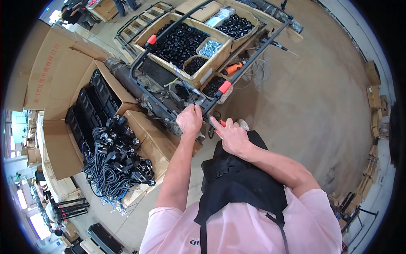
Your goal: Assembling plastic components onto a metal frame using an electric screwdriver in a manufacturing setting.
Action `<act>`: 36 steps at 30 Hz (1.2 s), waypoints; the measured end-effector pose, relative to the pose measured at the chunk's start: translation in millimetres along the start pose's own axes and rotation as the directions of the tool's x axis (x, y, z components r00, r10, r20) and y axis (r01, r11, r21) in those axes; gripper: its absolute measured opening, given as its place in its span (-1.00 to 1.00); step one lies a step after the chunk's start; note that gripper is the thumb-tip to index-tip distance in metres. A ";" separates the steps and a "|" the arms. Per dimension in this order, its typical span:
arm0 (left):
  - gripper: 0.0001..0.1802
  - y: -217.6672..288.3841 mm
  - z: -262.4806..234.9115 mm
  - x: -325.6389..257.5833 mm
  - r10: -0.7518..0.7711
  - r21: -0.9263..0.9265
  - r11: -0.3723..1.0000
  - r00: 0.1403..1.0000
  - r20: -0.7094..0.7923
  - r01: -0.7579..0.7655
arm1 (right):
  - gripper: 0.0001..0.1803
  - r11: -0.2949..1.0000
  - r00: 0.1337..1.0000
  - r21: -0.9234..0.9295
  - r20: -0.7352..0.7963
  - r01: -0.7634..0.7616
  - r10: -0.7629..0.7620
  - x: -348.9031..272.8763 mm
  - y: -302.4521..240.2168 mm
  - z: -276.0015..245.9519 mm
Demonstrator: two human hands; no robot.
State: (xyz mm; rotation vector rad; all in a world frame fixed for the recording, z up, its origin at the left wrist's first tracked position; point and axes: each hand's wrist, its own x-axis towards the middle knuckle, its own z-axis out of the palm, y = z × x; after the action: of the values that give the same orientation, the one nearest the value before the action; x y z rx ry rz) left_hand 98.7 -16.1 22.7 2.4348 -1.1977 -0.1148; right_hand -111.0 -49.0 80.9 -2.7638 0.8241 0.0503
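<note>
My left hand (pixel 190 120) is closed in a fist at the near corner of a black tubular metal frame (pixel 137 63). A thin black cable (pixel 189 94) runs down into its fingers. Just to the right, my right hand (pixel 231 136) is wrapped round a red-handled hand tool (pixel 222 123), its index finger stretched along it. The tool's working end is hard to make out. Red clips (pixel 224 87) sit on the frame's bars. Beyond my hands, a small bin of dark screws (pixel 214 86) stands beside an orange-handled power screwdriver (pixel 234 68).
Large bins of black plastic parts (pixel 179 40) lie inside the frame, with a tub of silvery screws (pixel 210 48). At left, an open cardboard box (pixel 63 148) holds black housings (pixel 91 108) and bundled power cords (pixel 114 173). A person (pixel 78 15) is at the far left.
</note>
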 end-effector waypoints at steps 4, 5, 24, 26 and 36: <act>-0.54 5.9 2.2 3.8 -0.045 -0.017 0.999 0.998 0.045 0.046 | -0.29 0.993 0.995 -0.078 0.047 -0.087 0.091 -1.0 -11.6 11.7; -0.54 6.3 2.6 3.6 -0.050 -0.014 0.999 0.997 0.059 0.051 | -0.25 0.995 0.997 -0.062 0.024 -0.077 0.079 -2.9 -9.8 17.3; -0.55 -3.1 -16.1 6.8 -0.102 0.010 0.995 0.985 0.140 0.102 | -0.07 0.939 0.994 0.328 0.080 -0.102 0.080 15.0 1.1 -6.2; -0.54 -4.7 -16.4 4.4 -0.109 -0.011 0.994 0.986 0.127 0.112 | -0.02 0.917 0.983 0.370 0.158 -0.150 0.097 20.4 6.4 -10.7; -0.55 0.4 -17.7 4.8 -0.129 -0.016 0.991 0.985 0.113 0.131 | 0.03 -0.281 0.765 0.750 0.431 -0.599 -0.479 34.5 82.8 81.7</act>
State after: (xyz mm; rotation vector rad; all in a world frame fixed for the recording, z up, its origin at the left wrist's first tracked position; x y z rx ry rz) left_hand 105.9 -14.2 39.5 2.5134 -1.0756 -0.3059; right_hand -123.7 -113.5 -21.1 -0.7104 0.3466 0.2287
